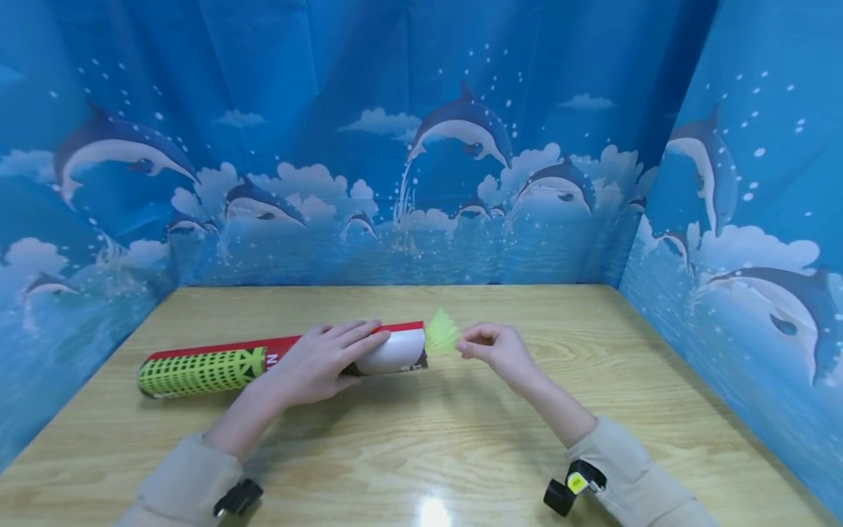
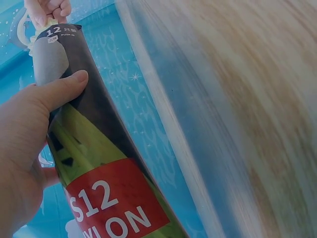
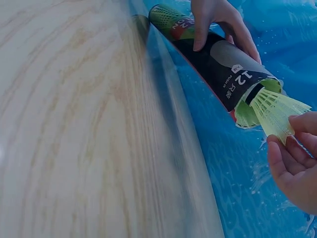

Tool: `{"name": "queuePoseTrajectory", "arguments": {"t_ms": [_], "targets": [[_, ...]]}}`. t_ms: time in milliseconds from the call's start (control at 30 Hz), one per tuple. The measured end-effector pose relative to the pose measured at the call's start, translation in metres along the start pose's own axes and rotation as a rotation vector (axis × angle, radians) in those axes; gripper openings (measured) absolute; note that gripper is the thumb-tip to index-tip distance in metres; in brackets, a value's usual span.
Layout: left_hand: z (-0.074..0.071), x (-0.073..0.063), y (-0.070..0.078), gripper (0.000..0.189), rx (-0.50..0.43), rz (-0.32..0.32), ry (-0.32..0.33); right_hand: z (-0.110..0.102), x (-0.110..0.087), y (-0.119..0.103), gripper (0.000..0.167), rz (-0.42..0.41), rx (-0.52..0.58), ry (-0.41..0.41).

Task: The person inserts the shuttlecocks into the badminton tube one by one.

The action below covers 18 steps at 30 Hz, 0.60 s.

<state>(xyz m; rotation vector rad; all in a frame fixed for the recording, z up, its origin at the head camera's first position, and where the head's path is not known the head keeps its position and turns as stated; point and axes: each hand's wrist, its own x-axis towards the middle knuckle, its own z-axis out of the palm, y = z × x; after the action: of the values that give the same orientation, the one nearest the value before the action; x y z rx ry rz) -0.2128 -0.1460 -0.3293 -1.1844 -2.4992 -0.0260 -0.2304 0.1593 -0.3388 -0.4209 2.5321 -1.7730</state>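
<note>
A shuttlecock tube (image 1: 204, 372) in red, black, white and yellow-green lies lengthwise on the table. My left hand (image 1: 319, 366) grips it near its right end, thumb on the near side and fingers over the top. At the tube's open mouth is a yellow-green shuttlecock (image 3: 277, 111), its skirt outside and its black-banded base end at the opening. My right hand (image 1: 503, 355) pinches the skirt's rim between thumb and fingers. Further yellow-green skirt material shows inside the mouth in the right wrist view; how many shuttlecocks it holds is hidden.
The wooden table (image 1: 421, 439) has a light grain. Blue curtains (image 1: 316, 146) printed with dolphins stand along its back and sides. A small black camera (image 1: 238, 498) sits on the left wrist and another camera (image 1: 561, 496) on the right.
</note>
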Motion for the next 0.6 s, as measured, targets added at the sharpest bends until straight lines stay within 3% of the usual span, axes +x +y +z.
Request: {"name": "queuePoseTrajectory", "arguments": {"t_ms": [333,600], "targets": [[0.000,0.001,0.000,0.084,0.002,0.003,-0.001,0.013,-0.001,0.003,0.015,-0.046,-0.071,-0.025],[0.001,0.001,0.001,0.083,0.004,0.009,0.013,0.022,-0.003,-0.002,0.010,-0.114,-0.066,0.033]]}}
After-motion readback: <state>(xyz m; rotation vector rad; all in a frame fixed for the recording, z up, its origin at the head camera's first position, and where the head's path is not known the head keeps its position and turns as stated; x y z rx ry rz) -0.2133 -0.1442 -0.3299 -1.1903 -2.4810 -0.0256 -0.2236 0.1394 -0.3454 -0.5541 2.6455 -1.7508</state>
